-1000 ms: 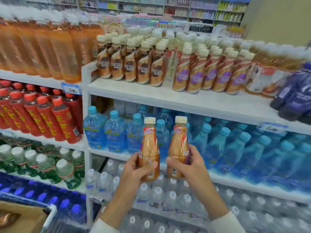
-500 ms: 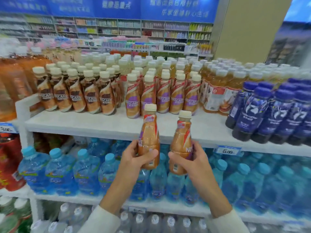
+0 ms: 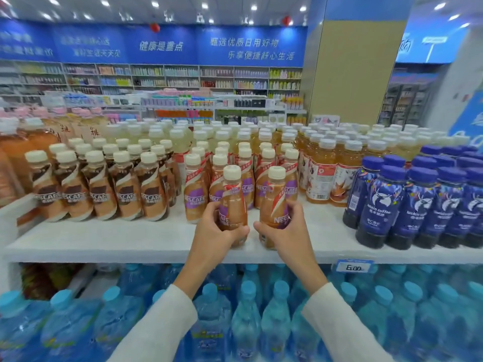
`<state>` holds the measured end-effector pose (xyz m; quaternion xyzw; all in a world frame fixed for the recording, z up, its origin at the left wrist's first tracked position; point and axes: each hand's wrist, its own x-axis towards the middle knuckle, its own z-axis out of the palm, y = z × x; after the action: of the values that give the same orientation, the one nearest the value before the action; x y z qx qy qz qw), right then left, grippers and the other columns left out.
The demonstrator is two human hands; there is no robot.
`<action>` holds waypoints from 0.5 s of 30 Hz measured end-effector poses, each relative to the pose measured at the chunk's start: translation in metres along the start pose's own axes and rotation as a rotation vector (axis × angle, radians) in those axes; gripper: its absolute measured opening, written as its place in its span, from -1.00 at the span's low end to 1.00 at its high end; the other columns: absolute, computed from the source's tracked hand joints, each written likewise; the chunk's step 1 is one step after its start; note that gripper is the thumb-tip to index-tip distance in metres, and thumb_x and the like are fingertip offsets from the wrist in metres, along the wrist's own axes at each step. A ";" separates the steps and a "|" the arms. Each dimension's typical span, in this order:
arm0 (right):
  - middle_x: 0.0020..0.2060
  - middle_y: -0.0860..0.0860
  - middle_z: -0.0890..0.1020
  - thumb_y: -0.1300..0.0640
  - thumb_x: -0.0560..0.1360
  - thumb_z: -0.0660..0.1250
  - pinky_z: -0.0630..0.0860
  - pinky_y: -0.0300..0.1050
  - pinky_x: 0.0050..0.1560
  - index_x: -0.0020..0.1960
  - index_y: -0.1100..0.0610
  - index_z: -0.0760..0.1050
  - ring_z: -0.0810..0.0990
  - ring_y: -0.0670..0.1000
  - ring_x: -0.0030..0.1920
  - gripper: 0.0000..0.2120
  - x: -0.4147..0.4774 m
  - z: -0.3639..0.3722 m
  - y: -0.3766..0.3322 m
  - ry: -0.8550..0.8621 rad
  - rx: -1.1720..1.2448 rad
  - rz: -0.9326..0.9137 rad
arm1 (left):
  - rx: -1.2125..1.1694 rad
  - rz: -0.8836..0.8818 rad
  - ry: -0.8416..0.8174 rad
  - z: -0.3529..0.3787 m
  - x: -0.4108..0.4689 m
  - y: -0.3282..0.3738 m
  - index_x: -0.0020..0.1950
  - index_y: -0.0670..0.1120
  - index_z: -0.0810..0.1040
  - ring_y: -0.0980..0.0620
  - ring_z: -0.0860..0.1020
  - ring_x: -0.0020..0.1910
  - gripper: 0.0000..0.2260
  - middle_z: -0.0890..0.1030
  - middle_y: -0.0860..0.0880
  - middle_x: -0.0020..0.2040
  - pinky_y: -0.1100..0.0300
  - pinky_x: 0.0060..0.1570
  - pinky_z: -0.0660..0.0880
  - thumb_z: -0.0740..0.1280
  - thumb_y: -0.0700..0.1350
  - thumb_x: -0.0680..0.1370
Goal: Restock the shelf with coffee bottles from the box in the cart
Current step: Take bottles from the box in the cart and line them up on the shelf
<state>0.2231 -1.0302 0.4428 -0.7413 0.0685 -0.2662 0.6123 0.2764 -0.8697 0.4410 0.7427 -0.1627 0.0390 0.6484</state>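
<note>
Up at the near edge of the shelf (image 3: pixel 104 241), raised from below, left hand (image 3: pixel 214 232) grips the left coffee bottle (image 3: pixel 232 202) and right hand (image 3: pixel 286 232) grips the right coffee bottle (image 3: pixel 275 202); set-down looks imminent.

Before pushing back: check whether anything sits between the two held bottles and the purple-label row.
Nothing visible: the left hand and right hand hold the coffee bottles at the shelf front, only bare shelf before the purple-label row.

Two tan coffee bottles (image 3: pixel 232 205) (image 3: pixel 274 207) with cream caps stand upright, side by side, mid-frame on the white shelf (image 3: pixel 130 241).
</note>
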 end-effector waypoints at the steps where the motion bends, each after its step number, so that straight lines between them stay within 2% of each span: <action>1: 0.06 -0.20 0.57 0.19 0.35 0.62 0.55 -0.38 -0.11 0.28 -0.02 0.32 0.59 -0.32 -0.05 -0.34 0.001 0.001 0.002 0.009 0.006 0.002 | 0.016 0.004 -0.002 0.000 0.001 -0.002 0.17 0.12 0.44 0.22 0.64 -0.02 -0.46 0.66 0.10 0.07 0.27 -0.03 0.59 0.64 -0.15 0.34; 3: 0.09 -0.22 0.56 0.18 0.35 0.62 0.54 -0.35 -0.05 0.28 -0.06 0.31 0.58 -0.31 0.01 -0.33 0.002 0.001 0.005 0.018 0.009 0.006 | 0.029 0.006 -0.004 0.000 0.001 -0.005 0.19 0.15 0.42 0.26 0.62 -0.01 -0.44 0.64 0.14 0.08 0.36 -0.09 0.53 0.64 -0.13 0.34; 8: 0.17 -0.24 0.49 0.13 0.39 0.60 0.50 -0.38 0.04 0.35 -0.09 0.24 0.53 -0.25 0.15 -0.29 0.001 0.003 0.010 -0.002 -0.024 0.001 | 0.036 0.017 -0.013 0.002 -0.001 -0.011 0.06 0.24 0.41 0.42 0.58 -0.07 -0.50 0.58 0.26 0.03 0.40 -0.13 0.50 0.62 -0.13 0.38; 12: 0.16 -0.31 0.46 0.07 0.39 0.60 0.50 -0.38 0.07 0.34 -0.15 0.18 0.52 -0.27 0.15 -0.27 -0.003 0.002 0.012 -0.024 -0.077 -0.002 | 0.056 0.016 -0.027 0.001 -0.005 -0.013 0.32 0.16 0.40 0.30 0.57 0.10 -0.41 0.58 0.22 0.17 0.30 0.08 0.53 0.60 -0.05 0.40; 15: 0.23 -0.21 0.47 0.01 0.32 0.64 0.50 -0.28 0.21 0.37 -0.13 0.19 0.51 -0.20 0.22 -0.18 -0.008 0.000 0.016 0.007 -0.140 -0.010 | 0.125 0.032 0.018 0.000 -0.012 -0.015 0.37 0.13 0.40 0.29 0.56 0.10 -0.35 0.58 0.21 0.16 0.32 0.08 0.53 0.61 0.03 0.37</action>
<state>0.2196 -1.0306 0.4246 -0.7817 0.0854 -0.2667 0.5572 0.2692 -0.8658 0.4234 0.7787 -0.1659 0.0660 0.6015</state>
